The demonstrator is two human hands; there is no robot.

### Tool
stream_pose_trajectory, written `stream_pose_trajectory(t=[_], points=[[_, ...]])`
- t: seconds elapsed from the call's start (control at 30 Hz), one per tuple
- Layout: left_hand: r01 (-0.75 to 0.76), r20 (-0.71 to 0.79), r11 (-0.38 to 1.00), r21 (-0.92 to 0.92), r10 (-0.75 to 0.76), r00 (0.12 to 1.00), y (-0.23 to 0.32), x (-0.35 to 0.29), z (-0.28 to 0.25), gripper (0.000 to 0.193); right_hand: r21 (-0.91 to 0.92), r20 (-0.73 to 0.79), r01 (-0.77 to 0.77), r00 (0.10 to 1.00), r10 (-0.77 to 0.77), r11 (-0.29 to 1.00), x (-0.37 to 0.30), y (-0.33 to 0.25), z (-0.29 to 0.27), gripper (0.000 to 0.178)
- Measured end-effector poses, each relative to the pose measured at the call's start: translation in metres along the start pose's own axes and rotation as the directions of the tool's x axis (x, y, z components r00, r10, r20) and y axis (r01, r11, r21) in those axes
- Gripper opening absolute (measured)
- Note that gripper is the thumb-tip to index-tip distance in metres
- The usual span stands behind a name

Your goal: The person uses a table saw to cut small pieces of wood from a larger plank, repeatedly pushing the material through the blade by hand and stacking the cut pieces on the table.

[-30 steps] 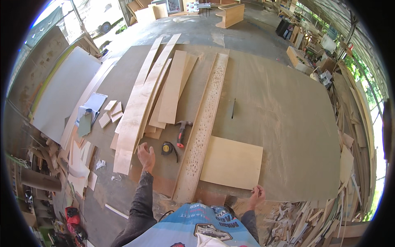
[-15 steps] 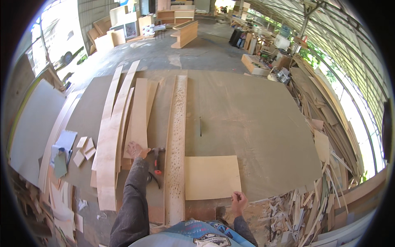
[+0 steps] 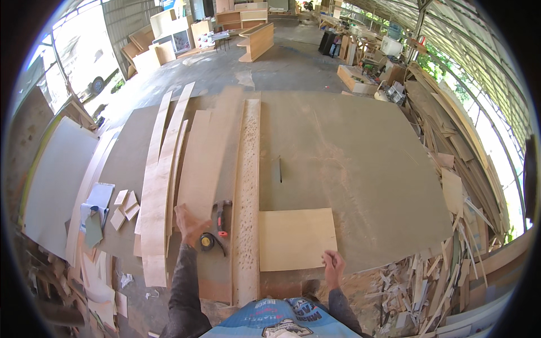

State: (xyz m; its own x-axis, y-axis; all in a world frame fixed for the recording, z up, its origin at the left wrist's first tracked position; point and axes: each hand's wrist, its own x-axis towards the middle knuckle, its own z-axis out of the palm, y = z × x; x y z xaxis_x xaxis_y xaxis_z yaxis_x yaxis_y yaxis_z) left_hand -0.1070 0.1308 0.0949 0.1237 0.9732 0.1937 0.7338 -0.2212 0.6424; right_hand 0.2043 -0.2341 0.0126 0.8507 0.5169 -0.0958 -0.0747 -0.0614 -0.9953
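Note:
My left hand [image 3: 191,225] is closed on the near end of a long plywood strip [image 3: 222,135], whose far part is smeared by motion. Just right of that hand lie a hammer [image 3: 221,217] with a red-and-black handle and a black-and-yellow tape measure [image 3: 207,242]. My right hand [image 3: 333,265] has its fingers curled together over the near right corner of a rectangular plywood panel [image 3: 296,239]. Whether anything is pinched in those fingers is hidden. The panel lies flat, its left edge along a long straight board [image 3: 246,197] pitted with small holes.
A saw blade [image 3: 280,169] stands up from the broad worktable [image 3: 360,169] beyond the panel. Long wood strips [image 3: 160,191] lie stacked at left, beside small wood blocks [image 3: 125,209] and a notepad [image 3: 100,197]. Offcuts [image 3: 417,281] are heaped at the right.
The far end of the plywood strip at my left hand has swung right, and that hand has moved nearer to me, its fingers closing. My right hand has risen slightly at the panel's corner.

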Motion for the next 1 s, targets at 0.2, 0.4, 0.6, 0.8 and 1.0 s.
stream_pose_trajectory(t=[0.2,0.4,0.6,0.8,1.0], points=[[-0.339,0.23,0.925,-0.171,0.372,0.899,0.055,-0.065,0.01,0.104,0.189,0.258,0.05,0.961,-0.099,0.981,0.085,-0.05,0.058,0.045],[-0.432,0.509,0.793,-0.429,0.607,0.61,0.122,-0.102,0.071,0.108,0.624,-0.035,-0.025,0.998,0.06,0.781,0.183,-0.058,0.003,0.05],[-0.539,0.378,0.839,-0.077,0.525,0.763,0.14,-0.134,0.114,0.103,0.477,-0.371,-0.003,0.906,0.205,0.879,0.213,0.028,-0.063,0.037],[-0.725,0.565,0.645,-0.241,0.701,0.435,0.123,-0.231,0.187,0.091,0.512,-0.442,0.016,0.862,0.247,0.859,0.266,0.043,-0.048,0.027],[-0.682,0.718,0.718,-0.143,0.549,0.428,0.122,-0.228,0.182,0.092,0.514,-0.457,-0.011,0.843,0.285,0.857,0.284,0.063,-0.002,0.028]])
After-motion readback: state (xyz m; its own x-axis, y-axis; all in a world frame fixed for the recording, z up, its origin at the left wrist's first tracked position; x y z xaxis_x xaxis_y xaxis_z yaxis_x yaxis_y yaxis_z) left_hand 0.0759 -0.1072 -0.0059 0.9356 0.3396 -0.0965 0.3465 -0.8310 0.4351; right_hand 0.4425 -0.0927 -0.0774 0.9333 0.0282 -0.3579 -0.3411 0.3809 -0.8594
